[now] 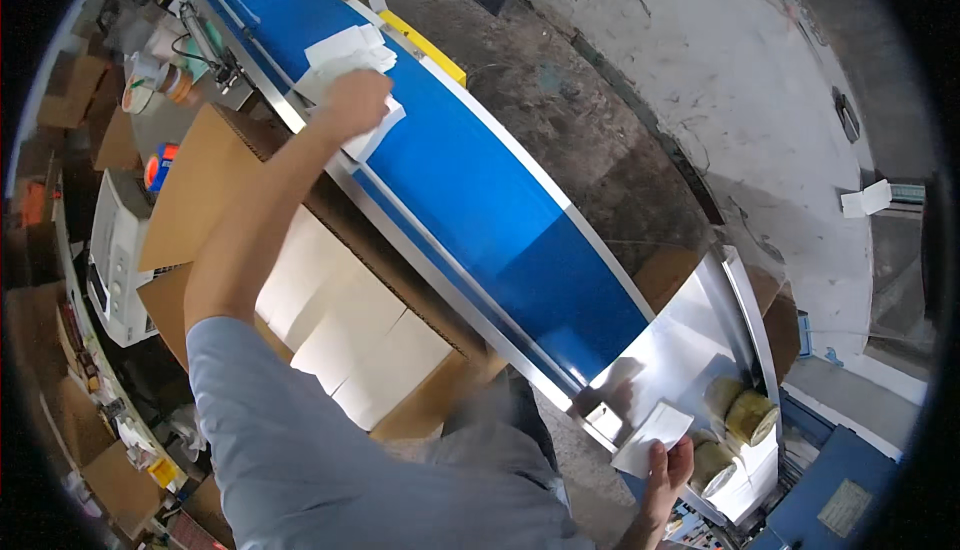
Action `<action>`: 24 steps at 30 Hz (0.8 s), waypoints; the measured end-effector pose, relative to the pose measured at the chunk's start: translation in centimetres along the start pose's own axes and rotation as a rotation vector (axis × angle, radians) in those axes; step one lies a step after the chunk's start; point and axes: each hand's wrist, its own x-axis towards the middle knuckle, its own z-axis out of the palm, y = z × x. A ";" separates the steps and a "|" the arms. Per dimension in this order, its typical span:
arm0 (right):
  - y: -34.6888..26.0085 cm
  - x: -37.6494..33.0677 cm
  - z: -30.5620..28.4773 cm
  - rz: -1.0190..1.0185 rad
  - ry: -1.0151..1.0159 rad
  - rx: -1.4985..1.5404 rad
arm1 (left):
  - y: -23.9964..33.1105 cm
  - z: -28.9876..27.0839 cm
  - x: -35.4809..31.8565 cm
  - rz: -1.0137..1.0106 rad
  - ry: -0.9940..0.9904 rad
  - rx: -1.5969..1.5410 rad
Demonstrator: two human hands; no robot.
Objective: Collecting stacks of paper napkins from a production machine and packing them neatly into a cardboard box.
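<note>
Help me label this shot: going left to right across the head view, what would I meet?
White boxy machine → left hand over folded white sheets → right hand holding a flat white rectangular piece → upper olive-tan cylinder → black elongated object.

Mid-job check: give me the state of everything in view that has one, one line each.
White pieces: overlapping, on the blue belt.
Blue belt: moving or stopped, cannot tell.
Left hand: on the white pieces, grip hidden.
Right hand: closed on a flat white sheet, thumb on top.
Cardboard box: open, white packs inside.
Metal end plate: bearing two yellowish cylinders.
</note>
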 end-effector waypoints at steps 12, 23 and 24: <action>-0.2 -0.9 0.7 -0.051 0.000 0.028 | 1.7 4.3 -1.0 0.279 0.224 0.365; -0.6 -2.0 0.5 0.007 -0.043 -0.056 | 0.5 10.2 3.3 0.129 0.102 -0.173; -1.4 -2.0 -0.1 0.114 -0.119 0.086 | -9.5 14.2 3.5 0.235 0.295 0.289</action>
